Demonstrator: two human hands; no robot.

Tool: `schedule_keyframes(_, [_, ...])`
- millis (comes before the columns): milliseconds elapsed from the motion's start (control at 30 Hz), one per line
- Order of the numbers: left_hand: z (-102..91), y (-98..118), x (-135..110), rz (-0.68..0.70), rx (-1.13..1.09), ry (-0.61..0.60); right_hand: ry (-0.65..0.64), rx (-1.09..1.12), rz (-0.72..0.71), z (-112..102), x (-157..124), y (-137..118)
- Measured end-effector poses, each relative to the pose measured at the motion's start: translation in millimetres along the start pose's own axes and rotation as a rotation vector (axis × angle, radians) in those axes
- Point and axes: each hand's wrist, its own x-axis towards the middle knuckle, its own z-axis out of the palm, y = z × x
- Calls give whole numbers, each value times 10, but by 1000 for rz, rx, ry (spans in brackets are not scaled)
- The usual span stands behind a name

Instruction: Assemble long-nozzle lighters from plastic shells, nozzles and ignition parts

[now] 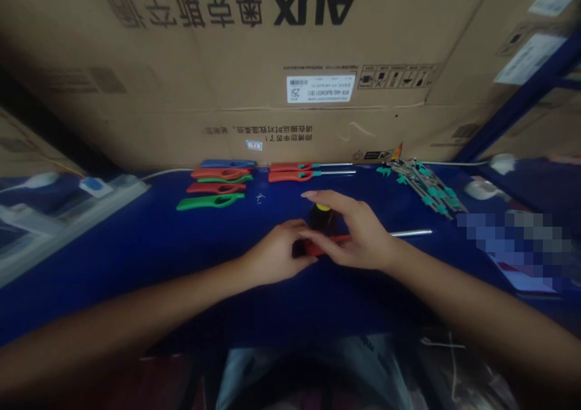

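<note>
Both my hands meet at the middle of the blue table (pixel 136 240). My left hand (pixel 276 253) is closed on the end of a red handle (pixel 318 247) that lies on the table. My right hand (pixel 354 231) pinches the same red handle from above, fingers curled over it. A metal rod (pixel 411 233) sticks out to the right from under my right hand. A small dark object with a yellow top (pixel 322 213) stands just behind my fingers.
Red and green handles (pixel 215 186) lie in a row at the back left. Two red-handled tools with metal rods (pixel 308 171) lie behind. A pile of metal parts with green pieces (pixel 424 186) sits back right. A large cardboard box (pixel 290 65) walls the far edge.
</note>
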Motion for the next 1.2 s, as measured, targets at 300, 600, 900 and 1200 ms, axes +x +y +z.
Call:
schedule_keyframes(300, [29,-32,-46,53,34,-3,-7,100,100,-170,73,-21])
schedule_keyframes(600, [36,-10,-90,107,121,-40,241,67,156,-37,45,-32])
schedule_keyframes(900, [54,-28,-88,126,75,-26,84,73,28,-53,-4,-8])
schedule_keyframes(1200, [44,-24,-75,146,117,-34,242,193,191,-30,25,-66])
